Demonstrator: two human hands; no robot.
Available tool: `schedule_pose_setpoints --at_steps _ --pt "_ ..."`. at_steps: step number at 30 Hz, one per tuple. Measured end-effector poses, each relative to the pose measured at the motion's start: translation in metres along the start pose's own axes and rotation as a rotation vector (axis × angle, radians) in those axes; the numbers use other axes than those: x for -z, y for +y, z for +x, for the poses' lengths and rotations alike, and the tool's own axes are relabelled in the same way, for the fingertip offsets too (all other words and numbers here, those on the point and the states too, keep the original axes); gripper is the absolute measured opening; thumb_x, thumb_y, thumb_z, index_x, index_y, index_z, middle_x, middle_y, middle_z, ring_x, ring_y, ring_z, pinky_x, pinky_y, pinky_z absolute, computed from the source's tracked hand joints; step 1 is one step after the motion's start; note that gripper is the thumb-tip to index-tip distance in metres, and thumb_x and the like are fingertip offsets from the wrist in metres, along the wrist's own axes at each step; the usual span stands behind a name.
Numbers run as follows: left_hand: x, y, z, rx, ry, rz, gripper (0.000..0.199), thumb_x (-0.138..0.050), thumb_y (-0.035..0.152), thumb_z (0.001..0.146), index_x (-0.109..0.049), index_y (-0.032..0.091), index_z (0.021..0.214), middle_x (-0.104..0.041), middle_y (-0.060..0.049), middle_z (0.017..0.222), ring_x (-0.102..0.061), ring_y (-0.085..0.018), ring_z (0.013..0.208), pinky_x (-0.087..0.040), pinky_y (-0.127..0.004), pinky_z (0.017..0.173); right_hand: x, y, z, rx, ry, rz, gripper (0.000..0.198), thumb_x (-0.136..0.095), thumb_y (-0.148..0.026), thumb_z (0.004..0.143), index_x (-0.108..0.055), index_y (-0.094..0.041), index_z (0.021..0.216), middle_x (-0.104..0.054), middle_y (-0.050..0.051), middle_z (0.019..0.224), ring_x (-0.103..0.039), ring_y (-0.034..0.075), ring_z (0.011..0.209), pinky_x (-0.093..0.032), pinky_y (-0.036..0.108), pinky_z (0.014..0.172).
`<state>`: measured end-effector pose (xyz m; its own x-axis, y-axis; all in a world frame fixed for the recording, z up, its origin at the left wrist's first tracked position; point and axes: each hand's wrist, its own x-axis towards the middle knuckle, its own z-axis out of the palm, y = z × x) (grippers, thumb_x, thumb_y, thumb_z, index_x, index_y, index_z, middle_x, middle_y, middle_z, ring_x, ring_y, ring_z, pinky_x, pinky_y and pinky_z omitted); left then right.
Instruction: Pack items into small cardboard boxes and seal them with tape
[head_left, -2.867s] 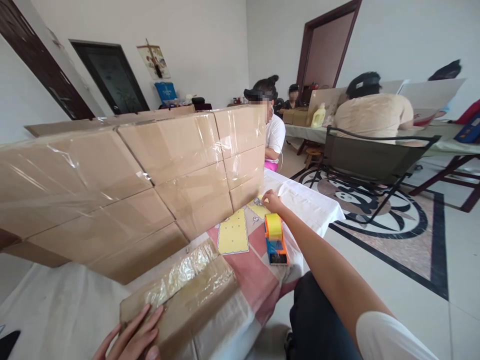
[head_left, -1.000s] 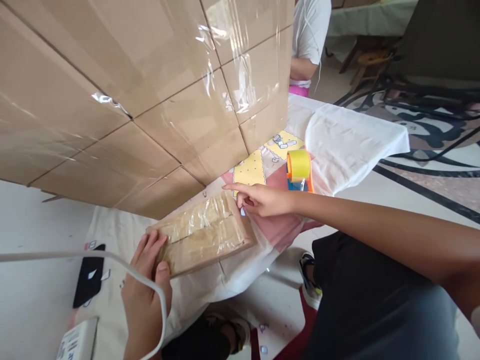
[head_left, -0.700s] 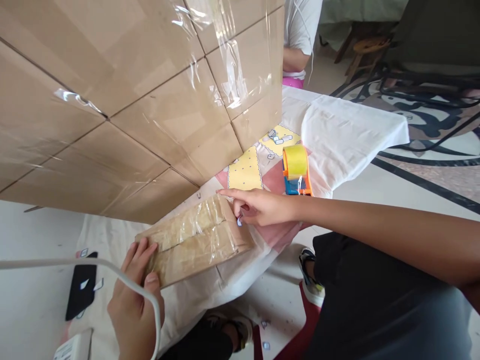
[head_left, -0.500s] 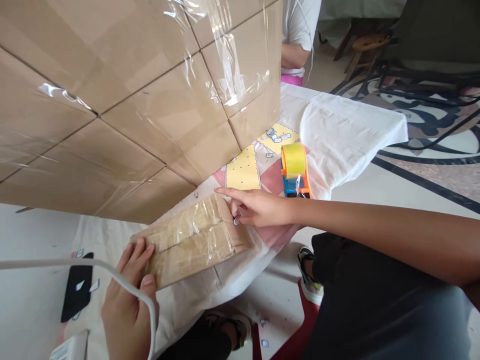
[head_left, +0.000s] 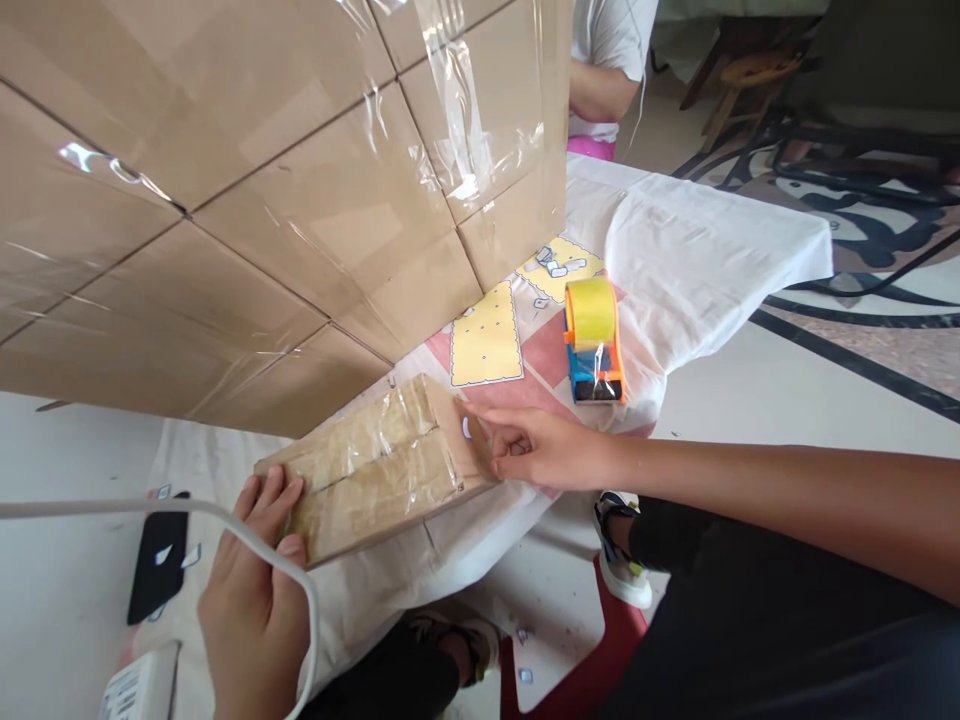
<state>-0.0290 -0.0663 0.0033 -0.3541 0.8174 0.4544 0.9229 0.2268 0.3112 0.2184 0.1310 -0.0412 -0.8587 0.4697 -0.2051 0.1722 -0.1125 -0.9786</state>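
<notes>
A small cardboard box (head_left: pixel 375 455), covered with clear tape, lies slantwise on the cloth-covered table. My left hand (head_left: pixel 259 590) grips its near left end, fingers on top and thumb along the side. At the opposite end is my right hand (head_left: pixel 525 445), its index finger stretched against the end face and the other fingers curled. I see nothing held in it. A small pale oval mark (head_left: pixel 466 428), perhaps a sticker, shows on that end face beside the index finger. Beyond the right hand stands a tape dispenser (head_left: pixel 595 345) with a yellow roll.
Large taped cartons (head_left: pixel 300 200) rise behind the box. A white cable (head_left: pixel 187 508) crosses above my left hand. A black phone-like slab (head_left: pixel 157 570) lies at left. A yellow printed patch (head_left: pixel 486 340) marks the tablecloth (head_left: pixel 697 250). Another person (head_left: pixel 606 90) sits at the back.
My right hand has slid right and slightly down, its index finger drawn from the box's upper corner to the end face. The view has shifted a little; my left hand stays on the box.
</notes>
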Motion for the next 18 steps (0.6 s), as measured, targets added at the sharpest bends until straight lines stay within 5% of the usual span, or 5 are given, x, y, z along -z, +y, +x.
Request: schedule_pose_setpoints --at_steps 8,18 --pt "0.0001 0.0005 0.0005 0.011 -0.008 0.004 0.041 -0.042 0.026 0.098 -0.062 0.021 0.133 -0.054 -0.007 0.150 -0.039 -0.026 0.147 -0.028 -0.046 0.125 -0.0012 -0.0017 -0.0055 0.024 0.069 -0.024 0.061 -0.061 -0.014 0.083 -0.057 -0.025 0.142 -0.063 -0.001 0.083 -0.052 0.009 0.059 -0.043 0.022 0.049" --pt "0.0010 0.0018 -0.0020 0.043 -0.022 0.024 0.042 -0.042 0.029 0.098 -0.062 0.023 0.134 -0.054 -0.005 0.150 -0.038 -0.026 0.147 -0.027 -0.046 0.125 0.0021 0.0046 -0.0051 0.100 -0.011 -0.036 0.068 -0.064 -0.016 0.083 -0.050 -0.029 0.148 -0.069 0.000 0.091 -0.056 0.010 0.067 -0.046 0.022 0.056"
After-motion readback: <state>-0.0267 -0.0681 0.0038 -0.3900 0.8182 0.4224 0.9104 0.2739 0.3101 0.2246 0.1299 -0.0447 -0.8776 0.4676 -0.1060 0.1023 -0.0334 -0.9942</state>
